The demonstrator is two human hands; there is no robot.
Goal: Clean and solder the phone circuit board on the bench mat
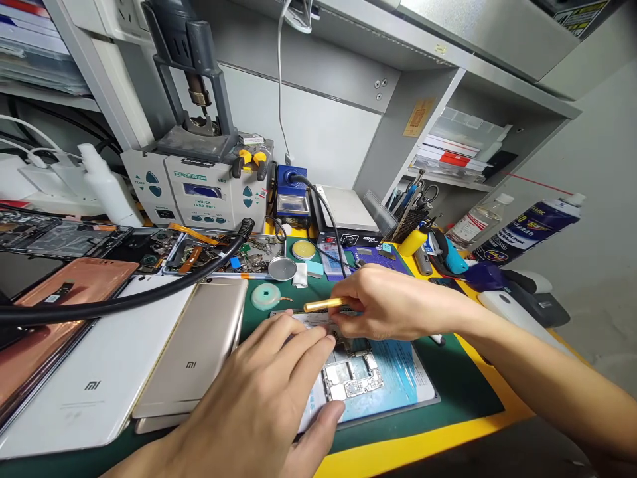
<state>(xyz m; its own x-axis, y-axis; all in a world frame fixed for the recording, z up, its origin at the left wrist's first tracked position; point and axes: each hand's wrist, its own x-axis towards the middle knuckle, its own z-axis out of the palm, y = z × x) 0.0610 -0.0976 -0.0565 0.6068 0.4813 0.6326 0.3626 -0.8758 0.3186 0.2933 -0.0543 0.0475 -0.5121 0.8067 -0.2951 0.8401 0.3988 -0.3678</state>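
My right hand (378, 302) is closed round a slim gold-coloured, pen-like tool (323, 305). Its blunt end points left, and the other end is hidden by the fingers. Below this hand lies a phone circuit board (354, 377) with silvery shields, on a glossy blue-and-white sheet (405, 372). My left hand (269, 378) stretches over the sheet's left side, palm down, with its fingers extended. Its fingertips are close to the board's upper end and its thumb is near the lower left corner. The fingers partly cover the board's upper part.
Several phone backs (179, 352) lie to the left, crossed by a thick black hose (124, 309). A hot-air station (199, 192) and a soldering unit (292, 196) stand behind. A solder wick reel (265, 297) lies near the sheet. A spray can (530, 229) stands at right.
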